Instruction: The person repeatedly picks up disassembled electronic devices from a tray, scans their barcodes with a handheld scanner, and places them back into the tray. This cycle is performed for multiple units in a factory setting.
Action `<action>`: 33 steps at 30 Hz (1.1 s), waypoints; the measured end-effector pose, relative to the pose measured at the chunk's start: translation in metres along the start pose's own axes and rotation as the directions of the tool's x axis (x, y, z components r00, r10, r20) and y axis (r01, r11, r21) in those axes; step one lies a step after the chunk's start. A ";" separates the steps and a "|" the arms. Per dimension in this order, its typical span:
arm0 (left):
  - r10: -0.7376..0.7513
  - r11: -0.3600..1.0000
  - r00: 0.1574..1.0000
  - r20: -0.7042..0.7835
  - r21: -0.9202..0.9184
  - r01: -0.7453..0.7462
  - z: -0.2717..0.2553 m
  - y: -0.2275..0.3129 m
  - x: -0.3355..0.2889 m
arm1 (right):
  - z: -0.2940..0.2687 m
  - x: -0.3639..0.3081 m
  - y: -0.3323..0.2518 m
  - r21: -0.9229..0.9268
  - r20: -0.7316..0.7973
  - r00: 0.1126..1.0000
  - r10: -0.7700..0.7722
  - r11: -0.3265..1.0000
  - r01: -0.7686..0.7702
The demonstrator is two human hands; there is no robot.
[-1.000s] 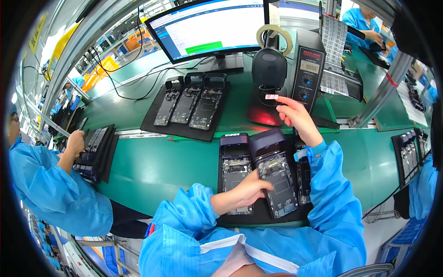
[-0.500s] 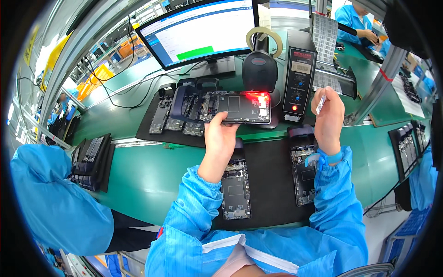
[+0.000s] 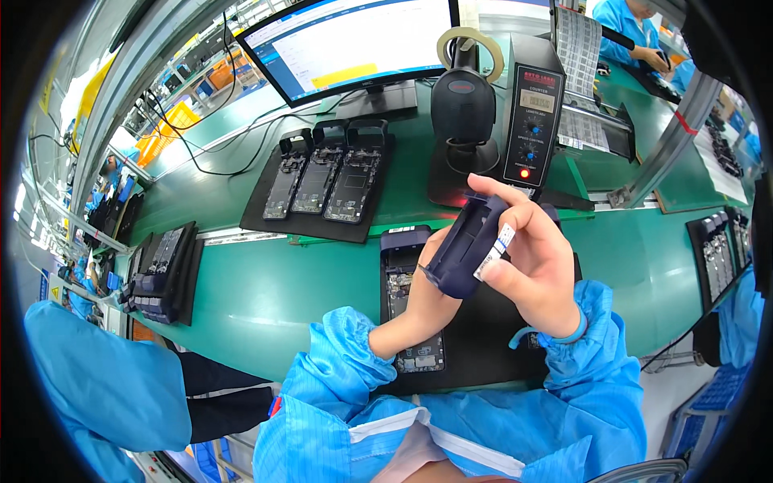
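My left hand (image 3: 428, 312) grips an opened phone assembly with a dark blue holder (image 3: 460, 256) at its end, raised above the black mat (image 3: 491, 342). The assembly is tilted so the holder faces me; most of its circuit side is hidden. My right hand (image 3: 538, 266) pinches a small white printed label (image 3: 494, 251) against the holder's side, fingers over its upper edge. I cannot tell whether the label is stuck down. Below my left wrist, another opened phone (image 3: 420, 356) lies on the mat. A second one beyond my right wrist is mostly covered.
Several opened phones (image 3: 354, 185) lie on a mat at the back left. A barcode scanner (image 3: 463, 109) stands behind my hands, beside a label dispenser (image 3: 531, 113) with a lit red lamp. A monitor (image 3: 354, 44) is behind; a co-worker's blue sleeve (image 3: 105, 378) is at left.
The phone assembly has come from under the scanner's red light toward me and turned up. My right hand has brought the label to its holder. The monitor's green bar is now yellow.
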State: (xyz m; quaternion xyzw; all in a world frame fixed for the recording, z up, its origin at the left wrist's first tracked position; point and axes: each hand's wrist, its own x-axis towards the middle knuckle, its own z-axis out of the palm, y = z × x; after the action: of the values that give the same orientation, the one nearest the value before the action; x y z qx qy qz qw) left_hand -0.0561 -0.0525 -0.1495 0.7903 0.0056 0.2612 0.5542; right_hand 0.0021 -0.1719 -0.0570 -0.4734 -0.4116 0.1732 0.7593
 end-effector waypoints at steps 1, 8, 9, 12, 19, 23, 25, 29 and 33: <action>-0.045 0.996 0.999 0.018 -0.081 0.046 0.000 -0.001 0.000 | 0.001 -0.002 0.001 -0.041 -0.001 0.999 -0.036 0.999 0.036; 0.215 0.960 0.977 -0.012 0.186 -0.209 0.004 0.005 -0.009 | -0.008 0.001 0.009 -0.160 -0.034 0.995 -0.098 0.983 0.091; 0.054 0.998 0.999 -0.006 -0.028 -0.054 0.005 0.003 -0.012 | -0.013 0.003 0.008 -0.220 -0.027 0.995 -0.091 0.972 0.083; -0.226 0.910 0.970 0.091 -0.335 0.243 0.003 -0.005 -0.023 | -0.039 0.026 0.014 -0.113 -0.201 0.979 -0.020 0.994 -0.003; -0.554 0.541 0.726 0.408 -0.485 0.686 0.008 -0.016 -0.041 | -0.147 0.027 0.009 -0.906 -0.381 0.916 0.129 0.148 -0.398; -0.656 0.446 0.616 0.436 -0.435 0.783 0.001 -0.005 -0.042 | -0.154 0.022 0.028 -0.943 -0.230 0.903 0.362 0.147 -0.299; -0.583 0.478 0.694 0.423 -0.512 0.714 -0.001 -0.001 -0.048 | -0.149 0.020 0.039 -0.963 -0.207 0.916 0.344 0.094 -0.253; -0.408 0.822 0.844 0.349 -0.263 0.506 -0.007 0.004 -0.058 | -0.154 0.021 0.053 -0.977 -0.197 0.890 0.412 -0.004 -0.214; -0.273 0.852 0.863 0.425 -0.310 0.422 0.005 0.013 -0.057 | -0.140 0.021 0.039 -0.986 -0.093 0.926 0.366 0.093 -0.135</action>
State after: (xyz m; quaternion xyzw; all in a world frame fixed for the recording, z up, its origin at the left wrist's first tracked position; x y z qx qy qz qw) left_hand -0.1070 -0.0794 -0.1626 0.6826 -0.0044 -0.0012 0.7308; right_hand 0.1304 -0.2198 -0.1109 -0.8970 -0.4013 0.0306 0.1826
